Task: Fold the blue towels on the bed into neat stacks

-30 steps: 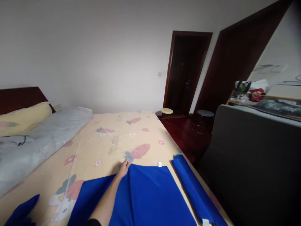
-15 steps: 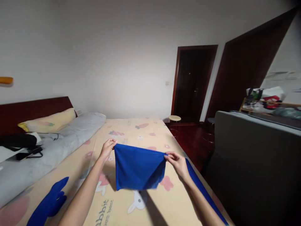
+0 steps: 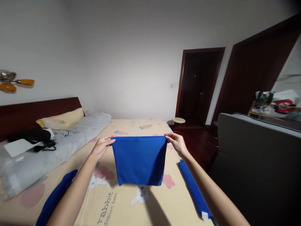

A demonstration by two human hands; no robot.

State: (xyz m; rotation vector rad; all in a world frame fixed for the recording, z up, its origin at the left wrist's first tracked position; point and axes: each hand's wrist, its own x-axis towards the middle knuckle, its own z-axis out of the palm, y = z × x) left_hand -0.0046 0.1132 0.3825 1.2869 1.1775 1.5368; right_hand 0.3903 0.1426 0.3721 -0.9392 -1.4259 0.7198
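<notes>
A blue cloth (image 3: 140, 160) hangs stretched out above the bed, its top edge nearly level. My left hand (image 3: 102, 147) pinches its upper left corner, and my right hand (image 3: 176, 143) pinches the upper right one. On the patterned cream sheet (image 3: 127, 204), another blue cloth (image 3: 55, 196) lies at the left, partly hidden by my left forearm. Beside my right forearm rests a folded blue cloth (image 3: 194, 188) with a white label, along the bed's right side.
A grey quilt (image 3: 77, 139) and a yellow pillow (image 3: 62, 119) lie by the headboard, with a phone and black items on the quilt. A round stool (image 3: 178, 120) stands beyond the bed's far right corner. A grey panel (image 3: 256, 169) rises at the right.
The held cloth is now higher, with its top edge level and pulled wider. Both hands have risen, the left also moving outward. The view has turned slightly left.
</notes>
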